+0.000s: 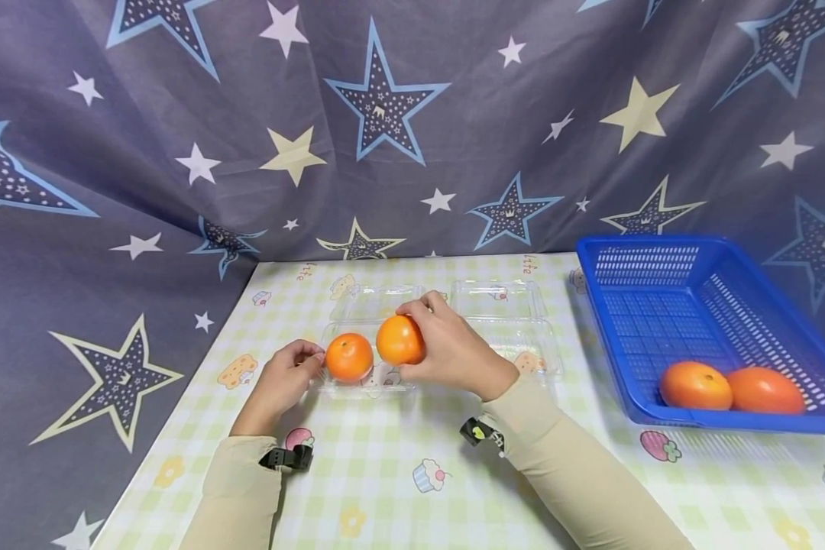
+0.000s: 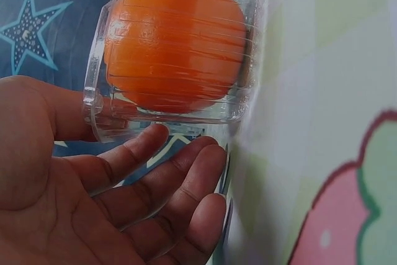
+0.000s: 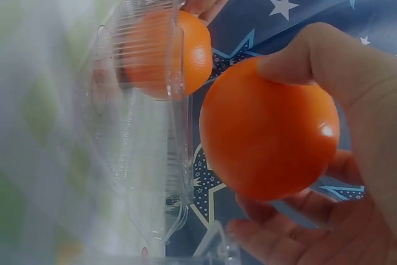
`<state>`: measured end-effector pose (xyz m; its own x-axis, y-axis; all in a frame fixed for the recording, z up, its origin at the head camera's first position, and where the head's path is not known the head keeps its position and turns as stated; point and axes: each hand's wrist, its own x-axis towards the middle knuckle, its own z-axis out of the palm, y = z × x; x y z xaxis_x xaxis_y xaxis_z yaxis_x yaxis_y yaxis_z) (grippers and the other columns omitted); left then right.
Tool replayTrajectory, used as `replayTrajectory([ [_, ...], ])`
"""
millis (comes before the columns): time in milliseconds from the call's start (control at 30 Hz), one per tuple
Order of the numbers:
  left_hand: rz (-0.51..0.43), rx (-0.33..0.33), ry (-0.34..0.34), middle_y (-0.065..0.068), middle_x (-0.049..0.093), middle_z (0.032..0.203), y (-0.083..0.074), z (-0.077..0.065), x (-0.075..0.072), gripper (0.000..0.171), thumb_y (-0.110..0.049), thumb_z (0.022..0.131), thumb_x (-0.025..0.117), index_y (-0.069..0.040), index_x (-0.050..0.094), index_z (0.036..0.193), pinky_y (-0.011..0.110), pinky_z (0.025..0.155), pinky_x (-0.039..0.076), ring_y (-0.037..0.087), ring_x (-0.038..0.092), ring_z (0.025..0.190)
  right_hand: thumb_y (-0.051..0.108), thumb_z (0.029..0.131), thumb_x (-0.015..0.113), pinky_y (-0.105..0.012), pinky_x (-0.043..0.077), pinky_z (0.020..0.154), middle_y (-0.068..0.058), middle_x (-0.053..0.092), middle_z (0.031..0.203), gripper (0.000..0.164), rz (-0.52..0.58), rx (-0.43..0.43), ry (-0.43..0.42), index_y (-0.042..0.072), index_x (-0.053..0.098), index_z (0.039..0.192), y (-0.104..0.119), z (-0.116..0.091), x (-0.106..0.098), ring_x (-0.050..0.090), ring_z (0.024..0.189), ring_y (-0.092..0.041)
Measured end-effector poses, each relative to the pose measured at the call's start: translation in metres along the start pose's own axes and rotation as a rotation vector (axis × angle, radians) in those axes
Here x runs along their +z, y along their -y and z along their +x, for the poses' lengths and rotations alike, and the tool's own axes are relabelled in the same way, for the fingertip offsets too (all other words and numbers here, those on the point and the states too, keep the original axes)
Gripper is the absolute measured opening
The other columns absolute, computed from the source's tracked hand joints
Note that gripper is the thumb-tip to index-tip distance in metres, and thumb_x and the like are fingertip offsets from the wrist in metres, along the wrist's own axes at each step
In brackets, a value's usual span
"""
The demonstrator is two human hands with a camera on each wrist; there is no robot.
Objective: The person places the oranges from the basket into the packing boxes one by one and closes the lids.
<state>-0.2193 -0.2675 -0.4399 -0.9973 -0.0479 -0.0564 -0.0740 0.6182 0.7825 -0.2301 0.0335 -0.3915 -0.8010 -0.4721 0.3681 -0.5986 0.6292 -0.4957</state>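
Note:
My right hand (image 1: pixel 450 344) grips an orange (image 1: pixel 400 341) between thumb and fingers, held up over a clear plastic box (image 1: pixel 395 386). In the right wrist view, that held orange (image 3: pixel 267 134) hangs beside the box's wall. Another orange (image 1: pixel 349 357) sits inside the box at its left end, seen through the ribbed wall in the left wrist view. My left hand (image 1: pixel 290 378) pinches the box's left rim, thumb over the edge and index fingertip (image 2: pixel 155 133) against the outside. Its other fingers are loosely bent below.
A second clear box (image 1: pixel 546 347) stands to the right, its lid (image 1: pixel 498 299) folded back. The first box's lid (image 1: pixel 374 303) also lies open behind it. At the right is a blue basket (image 1: pixel 612 367) with two oranges (image 1: pixel 696 386) in its front. A star-patterned curtain (image 1: pixel 412 191) hangs behind the table.

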Motion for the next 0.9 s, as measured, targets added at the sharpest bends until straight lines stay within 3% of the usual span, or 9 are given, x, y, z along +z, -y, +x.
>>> replayTrajectory([
  [267,0.005,0.012,-0.003,0.016,0.067,0.103,0.002,0.001,0.001,0.024,-0.024,0.104,0.055,-0.005,0.063,0.117,0.031,0.07,0.048,0.027,0.059,0.088,0.035,0.067,0.089,-0.032,0.057,0.083,-0.001,0.061,0.112,0.073,0.024,-0.023,0.007,0.016,0.048,0.125,-0.002,0.001,0.005,0.063,0.09,-0.014],
  [467,0.0,0.013,-0.004,0.016,0.067,0.104,0.002,0.001,0.0,0.024,-0.024,0.104,0.056,-0.005,0.063,0.117,0.031,0.071,0.048,0.027,0.059,0.089,0.032,0.068,0.092,-0.037,0.057,0.09,-0.006,0.056,0.126,0.088,0.044,-0.038,0.016,0.017,0.046,0.142,-0.001,0.001,0.009,0.061,0.101,-0.018],
  [600,-0.002,0.011,-0.002,0.016,0.067,0.104,0.002,0.001,0.0,0.024,-0.024,0.104,0.055,-0.004,0.063,0.117,0.031,0.071,0.048,0.028,0.059,0.09,0.034,0.07,0.093,-0.039,0.057,0.092,-0.006,0.053,0.124,0.082,0.042,-0.045,0.017,0.019,0.052,0.14,0.0,0.001,0.011,0.06,0.102,-0.018],
  [900,-0.001,0.01,0.004,0.016,0.067,0.105,0.001,0.0,0.0,0.025,-0.025,0.104,0.055,-0.005,0.063,0.117,0.031,0.072,0.048,0.029,0.059,0.09,0.032,0.072,0.094,-0.041,0.053,0.101,-0.006,0.064,0.127,0.08,0.016,-0.043,0.022,0.012,0.054,0.138,0.0,0.003,0.02,0.062,0.112,-0.023],
])
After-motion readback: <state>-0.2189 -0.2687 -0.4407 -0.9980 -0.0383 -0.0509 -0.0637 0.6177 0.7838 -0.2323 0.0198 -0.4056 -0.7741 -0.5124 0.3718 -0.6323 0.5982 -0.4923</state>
